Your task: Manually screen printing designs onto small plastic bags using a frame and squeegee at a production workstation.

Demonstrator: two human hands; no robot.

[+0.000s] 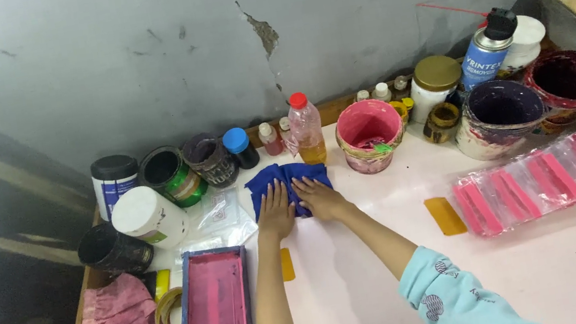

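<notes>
Two hands are what I see working near the far middle of the white tabletop, which fills most of my view and runs up to a grey cracked wall. Largest on it, toward the right edge, lies a clear plastic bag of pink strips. Close to the near-left corner sits a long blue-rimmed tray smeared pink, with a crumpled pink rag beside it at the left edge. Along the far edge I count a row of paint tubs: a purple-stained bucket, a dark red bucket next to it toward the far-right corner, and a pink bucket nearer the middle. A blue spray can stands behind the purple one, and a small clear bottle with a red cap stands left of the pink bucket.

Just in front of that bottle lies the blue cloth. My left hand and right hand both rest flat on it, fingers spread, side by side and almost touching, pinching nothing. A small yellow scraper lies apart to the right.
</notes>
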